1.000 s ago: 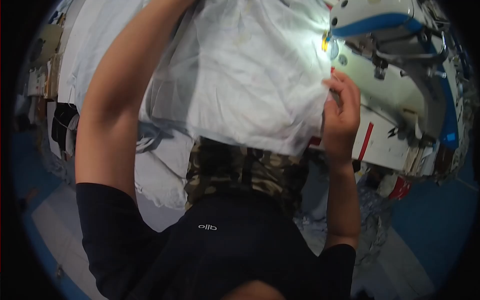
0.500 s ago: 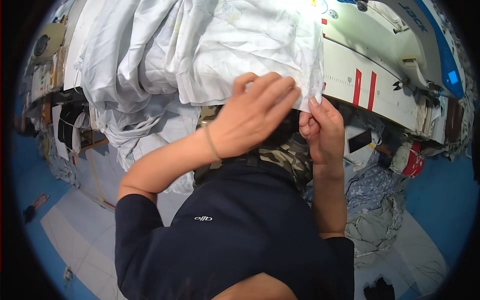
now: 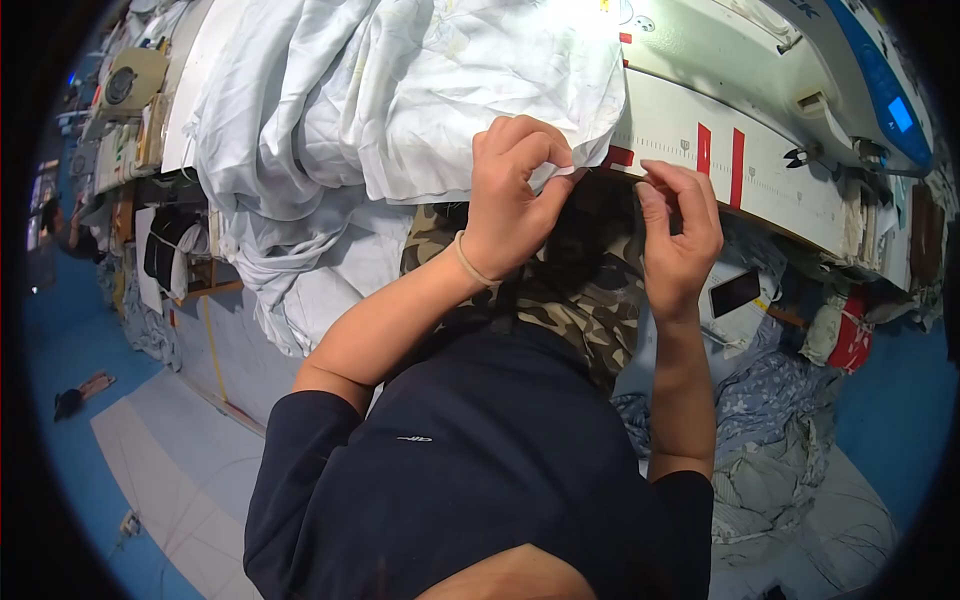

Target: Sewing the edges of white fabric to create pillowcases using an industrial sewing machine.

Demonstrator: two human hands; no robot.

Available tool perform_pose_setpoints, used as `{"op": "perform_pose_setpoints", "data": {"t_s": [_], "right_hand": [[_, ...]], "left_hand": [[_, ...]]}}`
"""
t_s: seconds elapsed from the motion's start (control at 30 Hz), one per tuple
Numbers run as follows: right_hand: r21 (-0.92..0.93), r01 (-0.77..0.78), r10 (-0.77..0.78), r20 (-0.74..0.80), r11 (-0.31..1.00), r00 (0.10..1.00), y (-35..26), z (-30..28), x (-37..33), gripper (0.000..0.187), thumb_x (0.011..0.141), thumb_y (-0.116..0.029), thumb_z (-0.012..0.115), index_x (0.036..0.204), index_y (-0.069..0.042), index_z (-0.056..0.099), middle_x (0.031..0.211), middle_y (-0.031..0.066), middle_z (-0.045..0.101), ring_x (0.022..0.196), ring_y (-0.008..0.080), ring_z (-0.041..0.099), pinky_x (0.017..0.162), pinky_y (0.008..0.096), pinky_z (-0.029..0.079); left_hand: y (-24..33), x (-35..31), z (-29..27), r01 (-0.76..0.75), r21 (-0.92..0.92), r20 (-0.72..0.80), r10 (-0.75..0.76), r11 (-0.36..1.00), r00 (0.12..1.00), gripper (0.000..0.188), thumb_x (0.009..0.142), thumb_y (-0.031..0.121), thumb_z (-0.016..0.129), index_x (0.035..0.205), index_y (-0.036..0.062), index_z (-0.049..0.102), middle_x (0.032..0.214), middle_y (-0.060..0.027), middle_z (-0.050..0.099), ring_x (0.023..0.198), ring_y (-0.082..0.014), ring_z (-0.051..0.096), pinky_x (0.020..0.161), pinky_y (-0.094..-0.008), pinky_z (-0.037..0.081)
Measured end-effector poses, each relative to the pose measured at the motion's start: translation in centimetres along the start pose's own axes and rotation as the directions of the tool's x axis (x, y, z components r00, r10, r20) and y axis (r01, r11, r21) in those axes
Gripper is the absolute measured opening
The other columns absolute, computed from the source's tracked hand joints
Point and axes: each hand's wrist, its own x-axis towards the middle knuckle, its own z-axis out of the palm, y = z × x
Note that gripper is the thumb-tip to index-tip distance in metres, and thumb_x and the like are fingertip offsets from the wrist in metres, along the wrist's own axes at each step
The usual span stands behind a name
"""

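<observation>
A large white cloth (image 3: pixel 470 100) spreads in folds over the sewing machine table, its near edge hanging toward my lap. My left hand (image 3: pixel 517 190) pinches the cloth's near right corner between thumb and fingertips, lifting that edge a little. My right hand (image 3: pixel 682 230) is just to the right, off the cloth, with fingers curved and a small gap between thumb and index finger. Nothing shows in it. Beyond the right hand lies the white table edge (image 3: pixel 770 185) with a printed ruler scale and red strips.
The sewing machine (image 3: pixel 870 90), white and blue with a lit display, stands at the far right. A dark phone (image 3: pixel 735 293) lies below the table on the right. Heaped patterned cloth (image 3: pixel 770 400) is on the lower right; more white cloth (image 3: pixel 310 270) hangs at left.
My left hand has gone from lying over the cloth to pinching its corner. My right hand has let go of the corner and moved right.
</observation>
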Motion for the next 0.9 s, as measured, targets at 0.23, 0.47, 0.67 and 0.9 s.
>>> {"op": "perform_pose_setpoints", "data": {"t_s": [0.23,0.47,0.67,0.9], "right_hand": [[-0.178,0.377,-0.365,0.095,0.909,0.926,-0.1,1.4,3.1,0.043,0.073,0.013,0.072,0.112,-0.004,0.074,0.112,0.0081,0.064,0.096,0.0251,0.059,0.082,0.0348,0.051],[-0.141,0.388,-0.354,0.217,0.911,0.910,2.3,1.0,3.4,0.032,0.064,0.018,0.055,0.085,-0.003,0.067,0.098,0.0118,0.070,0.096,0.0323,0.067,0.089,0.0399,0.049],[-0.095,0.321,-0.275,0.328,0.942,0.904,3.1,1.2,3.2,0.031,0.064,0.016,0.057,0.087,-0.002,0.066,0.095,0.0120,0.070,0.092,0.0313,0.069,0.080,0.0399,0.049],[-0.020,0.279,-0.252,0.367,0.960,0.895,2.9,1.3,4.9,0.027,0.065,0.013,0.059,0.085,-0.004,0.065,0.092,0.0065,0.069,0.089,0.0255,0.072,0.079,0.0371,0.048]], "left_hand": [[0.3,0.6,-0.1,-0.128,0.091,-0.003,0.129,0.988,0.992,0.022,0.070,-0.002,0.076,0.083,0.0108,0.064,0.092,-0.0006,0.064,0.089,-0.0241,0.056,0.082,-0.0361,0.037],[-2.1,1.7,-4.3,-0.019,0.078,0.126,0.009,0.997,0.992,0.015,0.083,0.005,0.076,0.096,0.0020,0.069,0.102,-0.0119,0.066,0.101,-0.0311,0.059,0.092,-0.0430,0.046],[-8.8,1.0,-10.1,0.187,0.675,-0.184,-0.082,0.714,0.979,0.018,0.088,0.006,0.073,0.104,0.0045,0.064,0.107,-0.0118,0.062,0.100,-0.0338,0.056,0.090,-0.0433,0.042],[-10.2,5.4,-10.0,0.165,0.631,-0.065,-0.161,0.758,0.985,0.013,0.086,0.000,0.071,0.092,0.0016,0.059,0.088,-0.0144,0.059,0.085,-0.0357,0.057,0.076,-0.0430,0.045]]}}
